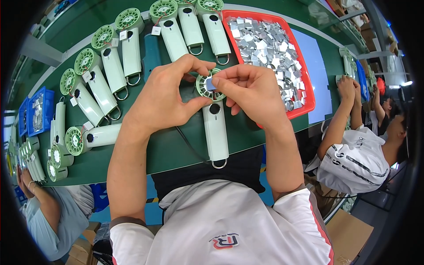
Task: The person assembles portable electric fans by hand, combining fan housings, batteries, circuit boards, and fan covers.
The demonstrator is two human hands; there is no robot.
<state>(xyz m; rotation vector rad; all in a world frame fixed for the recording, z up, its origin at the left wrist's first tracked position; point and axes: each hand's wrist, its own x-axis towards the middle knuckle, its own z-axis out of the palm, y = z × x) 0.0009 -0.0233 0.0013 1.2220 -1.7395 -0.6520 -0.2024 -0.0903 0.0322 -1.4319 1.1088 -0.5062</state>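
A pale green handheld fan (215, 137) lies in front of me, its handle pointing toward my body and a wire loop at the near end. My left hand (161, 97) curves around the fan's round head (202, 91), thumb and index finger gripping its rim. Between the thumb and index finger of my right hand (256, 90) is a small flat square piece (210, 84), bluish grey, held over the slotted face of the head. My right fingertips hide part of the head and of the piece.
Right of my hands stands a red tray (308, 88) full of shiny square pieces (265, 44). Similar fans (115, 70) with wired white squares curve along the left and far side of the green table (165, 161). A dark cable (190, 143) runs nearby. Co-workers (353, 154) sit at both sides.
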